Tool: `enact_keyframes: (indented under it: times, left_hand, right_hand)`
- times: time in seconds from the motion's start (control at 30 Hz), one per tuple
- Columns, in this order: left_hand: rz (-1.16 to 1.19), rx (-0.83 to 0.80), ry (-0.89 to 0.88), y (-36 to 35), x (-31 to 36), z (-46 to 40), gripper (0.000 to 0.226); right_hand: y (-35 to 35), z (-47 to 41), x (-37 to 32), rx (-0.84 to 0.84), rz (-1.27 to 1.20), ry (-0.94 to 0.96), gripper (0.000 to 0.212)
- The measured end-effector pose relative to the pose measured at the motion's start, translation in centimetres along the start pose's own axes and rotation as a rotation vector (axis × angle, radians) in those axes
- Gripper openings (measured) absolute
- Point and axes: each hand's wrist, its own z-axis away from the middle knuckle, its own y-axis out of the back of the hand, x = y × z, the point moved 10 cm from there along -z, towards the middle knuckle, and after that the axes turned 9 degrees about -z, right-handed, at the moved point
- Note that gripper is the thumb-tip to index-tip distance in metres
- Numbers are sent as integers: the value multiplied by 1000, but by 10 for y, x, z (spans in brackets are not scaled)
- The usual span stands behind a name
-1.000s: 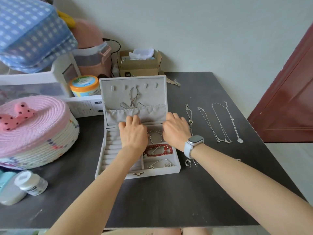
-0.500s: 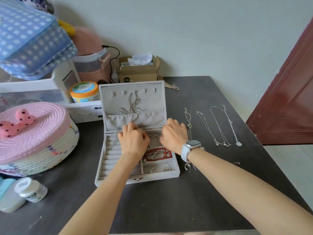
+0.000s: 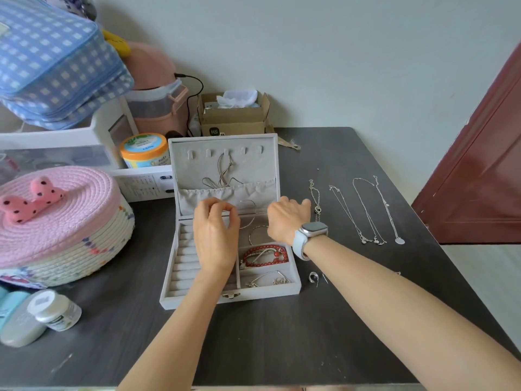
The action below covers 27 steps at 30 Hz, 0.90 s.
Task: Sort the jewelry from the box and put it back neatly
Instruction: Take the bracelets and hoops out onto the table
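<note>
jewelry box (image 3: 229, 294) open | left hand (image 3: 215, 235), right hand (image 3: 286, 221) over it

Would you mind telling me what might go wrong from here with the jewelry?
The right hand works close to the necklaces laid on the table, so the watch might drag them into a tangle. The earring beside the box could get swept aside.

Bare forearms, no sleeves; pale blue strap smartwatch (image 3: 309, 235) with silver case on the right wrist.
</note>
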Motion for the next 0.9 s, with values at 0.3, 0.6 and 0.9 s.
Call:
enact_keyframes:
  times: [0.3,0.6,0.9]
  left_hand:
    - [56,85,101,12,-10,1,4]
    - [212,69,143,32,0,-3,9]
    - [530,-385,273,40,41,75,20]
  right_hand:
    - [-6,9,13,53,-312,-9,20]
    - [49,29,28,327,-712,127,7]
    - [63,117,110,494,-1027,24,15]
